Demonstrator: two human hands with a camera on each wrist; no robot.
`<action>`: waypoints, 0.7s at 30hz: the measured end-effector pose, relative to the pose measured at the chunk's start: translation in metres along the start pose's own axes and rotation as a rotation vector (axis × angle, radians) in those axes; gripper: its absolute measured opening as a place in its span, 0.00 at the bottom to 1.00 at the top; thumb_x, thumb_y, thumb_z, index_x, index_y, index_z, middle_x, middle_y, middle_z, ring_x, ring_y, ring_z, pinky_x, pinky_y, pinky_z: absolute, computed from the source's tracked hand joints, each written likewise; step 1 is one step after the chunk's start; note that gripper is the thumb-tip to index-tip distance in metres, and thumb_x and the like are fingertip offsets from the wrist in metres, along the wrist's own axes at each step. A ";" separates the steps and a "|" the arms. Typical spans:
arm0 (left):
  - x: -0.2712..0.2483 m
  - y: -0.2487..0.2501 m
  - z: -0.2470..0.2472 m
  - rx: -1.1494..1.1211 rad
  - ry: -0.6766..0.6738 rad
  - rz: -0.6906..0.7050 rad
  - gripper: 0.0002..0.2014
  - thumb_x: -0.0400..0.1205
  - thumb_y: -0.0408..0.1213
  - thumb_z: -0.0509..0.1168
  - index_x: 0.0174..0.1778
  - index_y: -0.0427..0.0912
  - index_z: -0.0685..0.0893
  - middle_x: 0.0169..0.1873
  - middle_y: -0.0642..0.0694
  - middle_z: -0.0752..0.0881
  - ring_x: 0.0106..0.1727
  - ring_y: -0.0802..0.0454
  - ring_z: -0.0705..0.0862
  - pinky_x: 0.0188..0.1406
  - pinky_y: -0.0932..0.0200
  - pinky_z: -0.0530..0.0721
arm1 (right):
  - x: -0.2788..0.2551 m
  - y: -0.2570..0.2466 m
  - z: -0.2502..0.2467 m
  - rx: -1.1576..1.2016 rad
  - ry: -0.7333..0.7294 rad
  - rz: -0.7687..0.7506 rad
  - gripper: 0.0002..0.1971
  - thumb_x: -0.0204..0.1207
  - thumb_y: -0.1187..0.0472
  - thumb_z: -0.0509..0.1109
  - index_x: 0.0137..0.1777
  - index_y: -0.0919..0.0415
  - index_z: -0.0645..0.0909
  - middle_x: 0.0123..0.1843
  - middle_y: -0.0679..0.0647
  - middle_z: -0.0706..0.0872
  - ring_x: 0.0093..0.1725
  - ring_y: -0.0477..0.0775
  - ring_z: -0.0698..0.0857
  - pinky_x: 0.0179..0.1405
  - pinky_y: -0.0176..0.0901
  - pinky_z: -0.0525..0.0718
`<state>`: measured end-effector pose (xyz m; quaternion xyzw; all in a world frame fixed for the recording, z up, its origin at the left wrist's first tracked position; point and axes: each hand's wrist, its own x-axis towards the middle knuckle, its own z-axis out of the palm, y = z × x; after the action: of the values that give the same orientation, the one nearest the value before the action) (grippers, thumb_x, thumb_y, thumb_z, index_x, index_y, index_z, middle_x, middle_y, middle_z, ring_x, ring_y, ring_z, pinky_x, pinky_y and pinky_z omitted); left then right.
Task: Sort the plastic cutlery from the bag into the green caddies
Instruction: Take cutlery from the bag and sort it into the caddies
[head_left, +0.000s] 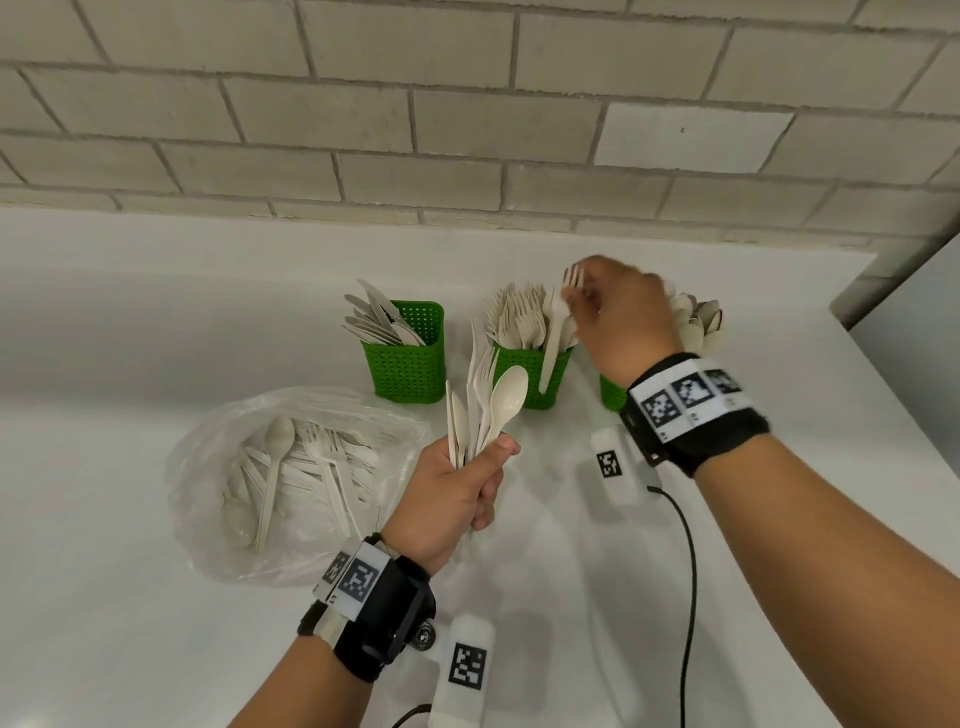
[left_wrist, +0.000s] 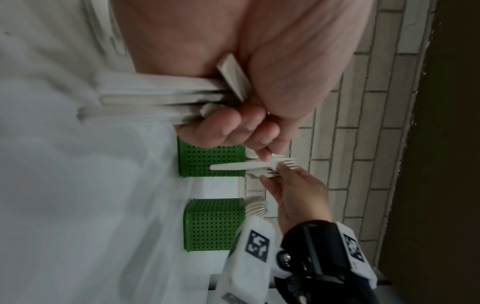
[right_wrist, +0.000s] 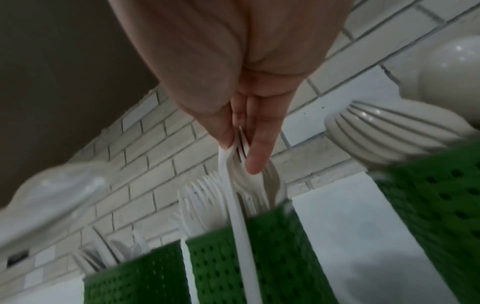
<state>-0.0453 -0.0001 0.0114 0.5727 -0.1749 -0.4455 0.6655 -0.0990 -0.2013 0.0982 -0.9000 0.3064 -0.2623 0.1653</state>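
The right hand (head_left: 623, 312) pinches a fork (head_left: 555, 332) by its head, in front of the fork caddy (head_left: 535, 379). Its handle likely must clear the rim next. The left hand (head_left: 452, 499) grips a mixed cutlery bundle (head_left: 483, 410).

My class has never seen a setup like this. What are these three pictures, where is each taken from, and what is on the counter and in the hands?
No machine here: a person sorts with bare hands. The wide picture comes from a camera on the head, looking down; the other two come from cameras strapped to each wrist, looking along the fingers. On the white counter stand three green caddies: the left caddy holds knives, the middle caddy forks, the right caddy spoons, partly hidden behind the right wrist. A clear bag of unsorted cutlery lies at the left. The left hand grips a bundle of mixed pieces. The right hand pinches one fork near its tines, its handle hanging in front of the middle caddy, not yet inside.
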 end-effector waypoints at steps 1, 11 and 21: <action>0.000 0.000 0.000 -0.003 -0.003 -0.003 0.08 0.82 0.39 0.67 0.44 0.37 0.84 0.21 0.48 0.68 0.20 0.55 0.62 0.19 0.63 0.61 | -0.002 0.002 0.005 -0.033 -0.029 0.002 0.09 0.83 0.59 0.64 0.51 0.65 0.81 0.42 0.61 0.87 0.44 0.64 0.85 0.46 0.52 0.81; 0.000 0.002 -0.004 -0.031 -0.008 -0.004 0.09 0.79 0.43 0.69 0.42 0.39 0.85 0.21 0.48 0.68 0.20 0.55 0.61 0.19 0.64 0.61 | 0.010 0.019 -0.002 0.207 0.127 0.136 0.10 0.82 0.57 0.68 0.54 0.58 0.90 0.52 0.56 0.82 0.44 0.49 0.80 0.48 0.33 0.74; 0.002 0.004 -0.004 -0.036 -0.001 -0.010 0.08 0.83 0.39 0.66 0.42 0.39 0.85 0.21 0.48 0.68 0.19 0.56 0.62 0.18 0.65 0.61 | 0.010 0.016 -0.027 0.374 0.288 0.060 0.07 0.82 0.57 0.68 0.49 0.54 0.88 0.46 0.56 0.89 0.32 0.46 0.89 0.34 0.43 0.87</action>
<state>-0.0393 0.0006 0.0130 0.5616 -0.1644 -0.4520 0.6733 -0.1149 -0.2231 0.1163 -0.7976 0.2993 -0.4350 0.2916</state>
